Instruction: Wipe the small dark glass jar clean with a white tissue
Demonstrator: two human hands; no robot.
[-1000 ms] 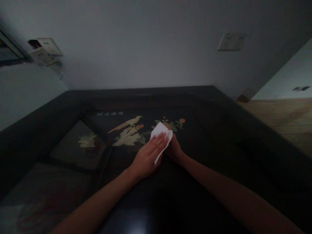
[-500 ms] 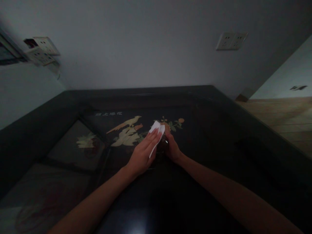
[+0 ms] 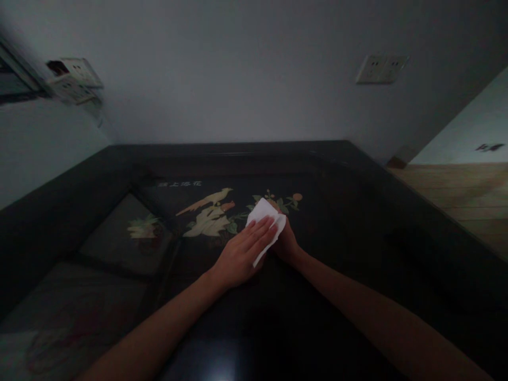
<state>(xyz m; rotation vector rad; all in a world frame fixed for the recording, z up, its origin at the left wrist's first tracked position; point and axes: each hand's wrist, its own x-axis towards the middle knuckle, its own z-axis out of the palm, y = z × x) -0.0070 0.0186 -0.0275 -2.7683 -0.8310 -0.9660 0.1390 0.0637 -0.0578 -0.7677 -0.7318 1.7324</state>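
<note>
Shifted farther right of an inlaid bird, white tissue is held under the left hand's nearly straight fingers; right hand's grip is hidden.

I note an apparently domestic room: plank floor, double wall socket, dark glossy table decorated with bird and flowers.
</note>
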